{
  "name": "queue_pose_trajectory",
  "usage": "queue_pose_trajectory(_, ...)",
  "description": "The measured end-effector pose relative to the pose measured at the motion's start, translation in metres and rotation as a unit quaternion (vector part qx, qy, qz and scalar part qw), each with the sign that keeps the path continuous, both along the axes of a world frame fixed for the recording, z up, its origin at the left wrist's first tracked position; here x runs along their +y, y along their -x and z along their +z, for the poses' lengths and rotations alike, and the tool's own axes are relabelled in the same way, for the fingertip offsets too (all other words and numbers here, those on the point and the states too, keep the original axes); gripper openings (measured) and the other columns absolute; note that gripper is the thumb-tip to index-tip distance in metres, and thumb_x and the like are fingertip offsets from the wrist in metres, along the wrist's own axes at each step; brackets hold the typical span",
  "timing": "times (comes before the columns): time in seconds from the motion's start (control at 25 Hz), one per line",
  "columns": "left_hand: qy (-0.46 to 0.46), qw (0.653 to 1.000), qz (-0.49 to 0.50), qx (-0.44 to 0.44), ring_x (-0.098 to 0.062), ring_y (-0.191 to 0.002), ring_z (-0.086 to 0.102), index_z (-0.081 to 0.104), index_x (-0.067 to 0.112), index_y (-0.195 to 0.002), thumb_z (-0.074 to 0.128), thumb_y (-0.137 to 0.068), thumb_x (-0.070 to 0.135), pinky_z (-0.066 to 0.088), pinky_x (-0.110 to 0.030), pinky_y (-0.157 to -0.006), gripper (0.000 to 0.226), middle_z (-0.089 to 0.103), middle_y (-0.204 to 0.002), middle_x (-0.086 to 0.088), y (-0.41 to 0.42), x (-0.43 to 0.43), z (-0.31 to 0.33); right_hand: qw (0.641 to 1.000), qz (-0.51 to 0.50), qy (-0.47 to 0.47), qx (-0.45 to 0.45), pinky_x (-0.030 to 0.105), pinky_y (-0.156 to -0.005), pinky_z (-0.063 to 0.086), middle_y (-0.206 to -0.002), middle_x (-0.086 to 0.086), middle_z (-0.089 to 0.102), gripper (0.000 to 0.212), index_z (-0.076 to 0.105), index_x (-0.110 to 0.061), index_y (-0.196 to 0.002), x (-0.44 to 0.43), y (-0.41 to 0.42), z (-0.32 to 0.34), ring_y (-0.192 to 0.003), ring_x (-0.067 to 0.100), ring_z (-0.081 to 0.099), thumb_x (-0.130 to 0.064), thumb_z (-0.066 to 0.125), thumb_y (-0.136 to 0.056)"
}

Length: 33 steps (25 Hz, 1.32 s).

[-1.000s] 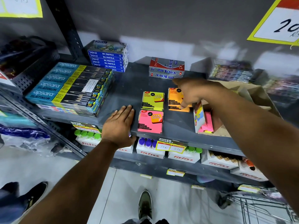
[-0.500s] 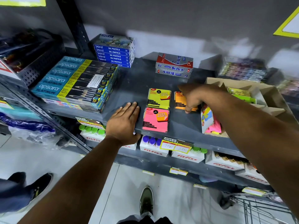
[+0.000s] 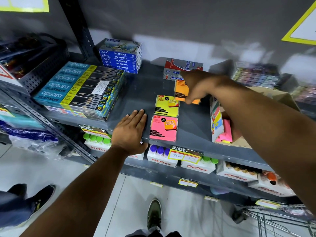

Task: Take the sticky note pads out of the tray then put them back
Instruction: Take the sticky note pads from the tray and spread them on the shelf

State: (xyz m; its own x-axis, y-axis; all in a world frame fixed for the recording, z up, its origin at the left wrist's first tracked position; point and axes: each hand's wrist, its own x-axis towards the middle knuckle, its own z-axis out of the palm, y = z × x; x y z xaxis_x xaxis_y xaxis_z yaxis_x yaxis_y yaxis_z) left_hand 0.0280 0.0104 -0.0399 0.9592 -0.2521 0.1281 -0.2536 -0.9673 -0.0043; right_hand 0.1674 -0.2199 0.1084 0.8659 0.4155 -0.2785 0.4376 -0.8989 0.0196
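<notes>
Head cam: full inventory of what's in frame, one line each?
orange sticky note pad: 1, orange, lifted in the right hand, mid shelf
yellow sticky note pad: 1, yellow, flat on shelf
pink sticky note pad: 1, pink, flat at shelf front edge
cardboard tray: 1, brown, right end of shelf; pink pads inside
pencil boxes: stack, teal and yellow, shelf left
oil pastel boxes: stack, blue, shelf rear
red-grey boxes: small stack, shelf rear
shelf: 1, grey
fitfizz cartons: several, white, lower shelf
left hand: flat on shelf edge
right hand: gripping the orange pad
</notes>
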Motion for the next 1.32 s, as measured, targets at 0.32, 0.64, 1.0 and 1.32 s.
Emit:
queue_pose_trajectory(0.32,0.012,1.000,0.001,-0.005,-0.032,-0.135,0.041,0.040,0.005,-0.139,0.055,-0.059,0.046,0.029,-0.044,-0.111,0.091,0.042,-0.147,-0.015,0.001,0.000,0.002,0.998,0.051,-0.016,0.044,0.033,-0.066,0.047,-0.104,0.011,0.058,0.070,0.046,-0.010,-0.117,0.055,0.012,-0.022,-0.088,0.028,0.058,-0.033,0.085,-0.064)
queue_pose_trajectory(0.64,0.021,1.000,-0.003,-0.009,-0.032,-0.134,0.041,0.041,0.005,-0.138,0.056,-0.061,0.049,0.028,-0.043,-0.111,0.089,0.043,-0.147,-0.015,0.001,0.001,0.000,0.995,0.051,0.026,0.085,0.033,-0.070,0.051,-0.110,0.009,0.062,0.075,0.048,-0.010,-0.124,0.058,0.009,-0.039,-0.093,0.027,0.061,-0.035,0.086,-0.065)
queue_pose_trajectory(1.0,0.015,1.000,0.004,-0.002,-0.031,-0.135,0.040,0.040,0.007,-0.139,0.058,-0.061,0.049,0.027,-0.042,-0.111,0.090,0.042,-0.148,-0.013,0.001,0.001,0.003,0.998,0.040,-0.008,0.054,0.030,-0.061,0.048,-0.099,0.006,0.060,0.068,0.051,-0.014,-0.114,0.052,0.011,-0.039,-0.084,0.025,0.061,-0.036,0.086,-0.060)
queue_pose_trajectory(1.32,0.032,0.999,0.004,-0.003,-0.032,-0.134,0.042,0.043,0.005,-0.137,0.042,-0.063,0.049,0.032,-0.045,-0.111,0.087,0.044,-0.146,-0.015,0.003,-0.002,0.005,0.993,0.113,-0.001,0.017,0.031,-0.055,0.047,-0.090,0.003,0.059,0.079,0.049,-0.014,-0.117,0.053,0.072,-0.013,-0.078,0.024,0.060,-0.047,0.084,-0.053)
